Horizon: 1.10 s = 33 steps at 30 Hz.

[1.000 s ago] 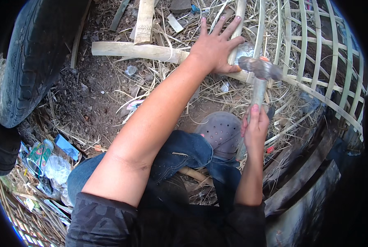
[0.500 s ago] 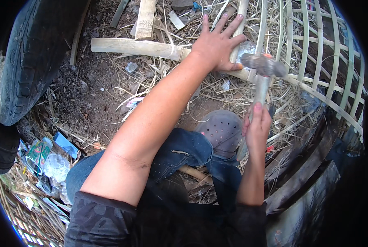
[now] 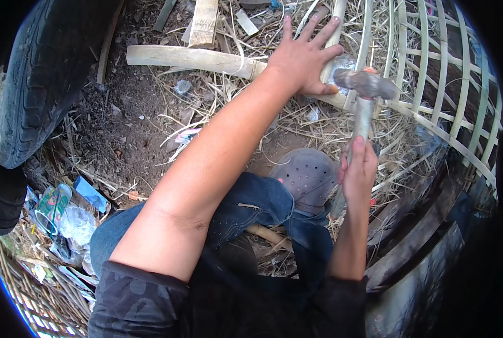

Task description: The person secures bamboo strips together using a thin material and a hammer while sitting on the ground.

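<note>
My left hand (image 3: 303,63) lies flat with its fingers spread. It presses on a pale bamboo slat (image 3: 334,34) near the spot where that slat meets a long bamboo crosspiece (image 3: 186,59). My right hand (image 3: 359,169) is wrapped round the handle of a hammer (image 3: 367,84). The hammer's metal head, slightly blurred, is just right of my left thumb, over the slats of a woven bamboo lattice (image 3: 441,67). Whether the head touches the bamboo I cannot tell. The head partly hides the joint beneath it.
A large black tyre (image 3: 34,84) stands at the left. Plastic litter (image 3: 74,222) lies below it. Shavings (image 3: 223,96) cover the soil, and a flat bamboo piece (image 3: 203,22) meets the crosspiece. My grey clog (image 3: 306,177) is beneath my arms; wooden boards (image 3: 409,253) lie at the right.
The hammer and my right hand have moved slightly right, and the whole view has shifted a little. My left hand keeps its place on the bamboo.
</note>
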Tool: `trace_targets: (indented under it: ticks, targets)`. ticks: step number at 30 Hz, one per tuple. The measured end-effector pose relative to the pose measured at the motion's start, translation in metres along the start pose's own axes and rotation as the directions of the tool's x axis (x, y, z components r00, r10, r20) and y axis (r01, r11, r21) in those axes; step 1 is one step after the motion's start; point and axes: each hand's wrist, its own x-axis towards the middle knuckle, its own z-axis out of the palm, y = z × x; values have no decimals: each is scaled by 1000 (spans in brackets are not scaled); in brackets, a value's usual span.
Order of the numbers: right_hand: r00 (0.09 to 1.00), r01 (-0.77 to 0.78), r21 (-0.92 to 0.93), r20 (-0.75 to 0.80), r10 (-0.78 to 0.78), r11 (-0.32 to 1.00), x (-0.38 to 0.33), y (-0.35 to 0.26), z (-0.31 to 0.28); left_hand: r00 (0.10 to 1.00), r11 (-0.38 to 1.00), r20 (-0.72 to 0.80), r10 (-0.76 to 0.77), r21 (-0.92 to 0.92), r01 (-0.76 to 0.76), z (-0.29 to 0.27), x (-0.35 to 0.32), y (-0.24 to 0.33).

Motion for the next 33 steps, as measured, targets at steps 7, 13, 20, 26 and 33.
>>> trace_targets:
  ticks: [7,13,20,26,33]
  targets:
    - [998,-29,-16,48,30,999,0,-11,-10,1000,1000,-5,-3,-2,3,-4,-4,1]
    - [997,-60,-134,30,64,989,6,-7,-15,999,1000,34,-3,15,2,-5,-5,1]
    - [996,-70,-161,47,78,985,6,-11,-9,1000,999,-8,-20,37,20,-10,-3,2]
    - [999,-25,-76,33,27,997,1,-3,-10,994,998,104,40,-58,-34,-31,-1,2]
    - [1000,-26,-58,16,27,998,3,-3,-8,994,973,93,-60,227,38,-28,-4,9]
